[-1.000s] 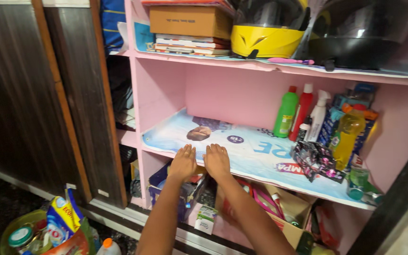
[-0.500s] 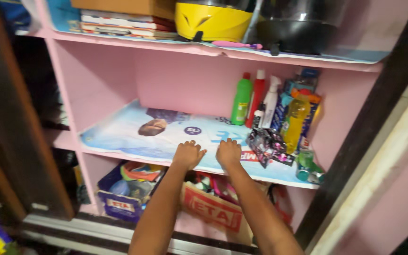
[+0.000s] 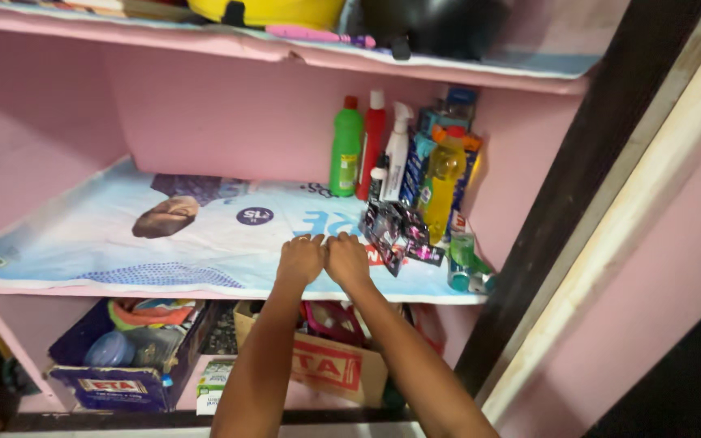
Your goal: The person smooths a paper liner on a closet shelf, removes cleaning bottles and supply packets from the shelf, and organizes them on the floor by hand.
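Observation:
Both my hands rest palm down, side by side and touching, on the pale blue printed sheet (image 3: 123,243) that lines the middle pink shelf (image 3: 229,294). My left hand (image 3: 301,258) and my right hand (image 3: 346,259) sit near the shelf's front edge, fingers slightly curled, holding nothing. A strip of dark sachets (image 3: 395,231) lies just right of my right hand. Behind it stand a green bottle (image 3: 346,150), a red bottle (image 3: 372,146), a white spray bottle (image 3: 397,154) and a yellow bottle (image 3: 443,182).
The shelf above carries a yellow helmet (image 3: 265,10) and a dark helmet (image 3: 432,24). Below the middle shelf sit a blue box of odds and ends (image 3: 119,357) and a brown cardboard box (image 3: 326,365). A dark door frame (image 3: 561,203) stands at the right.
My hands have slid right along the shelf liner and come together until they touch. The view has shifted right and closer to the shelf.

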